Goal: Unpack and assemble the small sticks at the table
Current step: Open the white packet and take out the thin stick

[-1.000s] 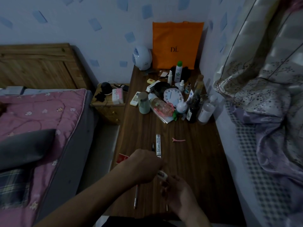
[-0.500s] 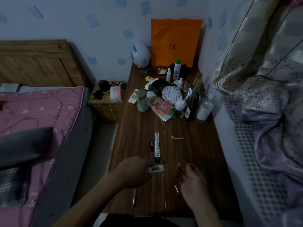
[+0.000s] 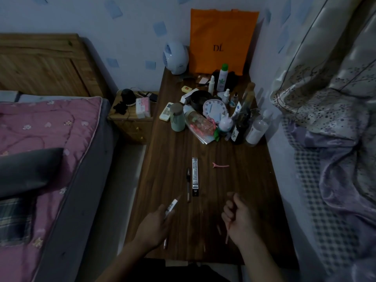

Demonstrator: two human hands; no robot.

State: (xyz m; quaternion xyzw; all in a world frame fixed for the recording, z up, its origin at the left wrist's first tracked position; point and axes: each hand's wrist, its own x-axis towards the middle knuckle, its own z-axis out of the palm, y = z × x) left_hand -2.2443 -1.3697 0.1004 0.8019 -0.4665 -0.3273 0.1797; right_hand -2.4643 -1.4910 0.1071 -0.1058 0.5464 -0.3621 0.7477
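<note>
Evidently light and easily bent, the thin stick (image 3: 226, 238) juts below the right grip (image 3: 237, 217), pinched in curled fingers (image 3: 228, 209); best held gently near one end. Left grip (image 3: 152, 226) clasps the labelled sleeve (image 3: 171, 207); beyond it, a long box (image 3: 195, 179).

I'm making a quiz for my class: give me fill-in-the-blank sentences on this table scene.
1. The bag at the back is ___.
2. The left hand holds a packet with a ___ label.
3. The clip lies to the ___ of the box.
Missing words: orange; white; right.
</note>
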